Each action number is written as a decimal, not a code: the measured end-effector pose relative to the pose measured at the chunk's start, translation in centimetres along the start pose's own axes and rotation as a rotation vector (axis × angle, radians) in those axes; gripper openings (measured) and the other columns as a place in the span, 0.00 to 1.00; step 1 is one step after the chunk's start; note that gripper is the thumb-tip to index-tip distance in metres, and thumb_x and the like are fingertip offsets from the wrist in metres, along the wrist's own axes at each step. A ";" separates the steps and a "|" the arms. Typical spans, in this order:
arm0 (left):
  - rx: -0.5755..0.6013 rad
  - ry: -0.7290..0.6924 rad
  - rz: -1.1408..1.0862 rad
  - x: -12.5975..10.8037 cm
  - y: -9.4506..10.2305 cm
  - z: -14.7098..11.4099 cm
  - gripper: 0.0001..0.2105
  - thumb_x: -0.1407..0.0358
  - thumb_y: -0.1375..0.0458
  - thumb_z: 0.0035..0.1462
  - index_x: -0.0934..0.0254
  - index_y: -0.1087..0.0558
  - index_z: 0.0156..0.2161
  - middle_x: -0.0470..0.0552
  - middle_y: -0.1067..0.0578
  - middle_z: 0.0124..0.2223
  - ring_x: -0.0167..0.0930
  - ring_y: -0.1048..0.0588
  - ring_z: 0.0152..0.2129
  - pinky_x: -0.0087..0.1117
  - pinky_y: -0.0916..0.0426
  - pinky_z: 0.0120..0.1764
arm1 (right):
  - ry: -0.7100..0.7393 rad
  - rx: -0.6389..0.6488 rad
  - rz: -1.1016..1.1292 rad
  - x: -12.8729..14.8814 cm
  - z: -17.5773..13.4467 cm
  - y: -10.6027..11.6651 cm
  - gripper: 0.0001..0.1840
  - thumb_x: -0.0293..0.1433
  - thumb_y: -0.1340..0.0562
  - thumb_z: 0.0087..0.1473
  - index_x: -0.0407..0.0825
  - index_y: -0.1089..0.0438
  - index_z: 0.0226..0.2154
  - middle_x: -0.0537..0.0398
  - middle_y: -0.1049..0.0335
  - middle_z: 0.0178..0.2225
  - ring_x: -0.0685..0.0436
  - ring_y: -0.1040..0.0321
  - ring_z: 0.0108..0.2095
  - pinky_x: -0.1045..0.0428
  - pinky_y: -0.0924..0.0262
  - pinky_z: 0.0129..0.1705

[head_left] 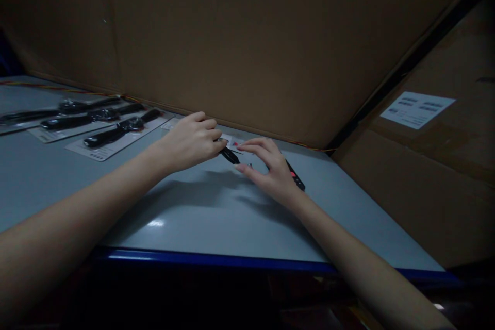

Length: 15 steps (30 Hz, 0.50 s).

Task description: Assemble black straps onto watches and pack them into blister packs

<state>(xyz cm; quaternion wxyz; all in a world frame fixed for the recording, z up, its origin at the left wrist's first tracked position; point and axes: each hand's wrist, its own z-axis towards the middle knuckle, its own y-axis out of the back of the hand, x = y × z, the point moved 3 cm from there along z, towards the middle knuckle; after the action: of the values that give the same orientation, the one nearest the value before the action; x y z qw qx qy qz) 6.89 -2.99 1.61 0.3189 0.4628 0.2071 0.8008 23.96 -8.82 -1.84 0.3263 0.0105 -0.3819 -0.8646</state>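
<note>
My left hand (193, 139) is closed around a narrow black tool (231, 155), whose front end sticks out toward the right; its kind is unclear in the dim light. Thumb and fingers of my right hand (268, 165) are spread in a curve beside that end. The right thumb tip lies right at the tool, though I cannot tell whether they touch. Partly hidden behind my right hand, a black strip-like item with a red spot (294, 175) rests on the table. Small bits, one of them red (235, 144), show between the hands.
Several black long-handled items in clear plastic on pale cards (104, 152) lie at the table's left. The grey table (216, 232) has a blue front edge. Cardboard walls (247, 51) stand behind and at the right, where a white label (417, 109) shows. A twisted red-yellow wire (50, 86) runs along the back.
</note>
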 end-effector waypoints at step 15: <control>0.085 -0.002 -0.040 -0.1 -0.3 -0.1 0.08 0.72 0.47 0.57 0.62 0.25 0.38 0.49 0.25 0.28 0.30 0.30 0.28 0.33 0.46 0.31 | -0.088 -0.139 0.082 0.3 0.2 -0.3 0.06 0.29 0.40 0.54 0.49 0.27 0.28 0.54 0.29 0.30 0.46 0.33 0.34 0.49 0.40 0.38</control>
<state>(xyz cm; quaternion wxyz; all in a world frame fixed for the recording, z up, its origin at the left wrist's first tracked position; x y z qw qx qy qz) 6.92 -2.85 1.34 0.3150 0.4725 0.2499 0.7843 23.50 -8.71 -1.86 0.3442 -0.0657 -0.3351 -0.8746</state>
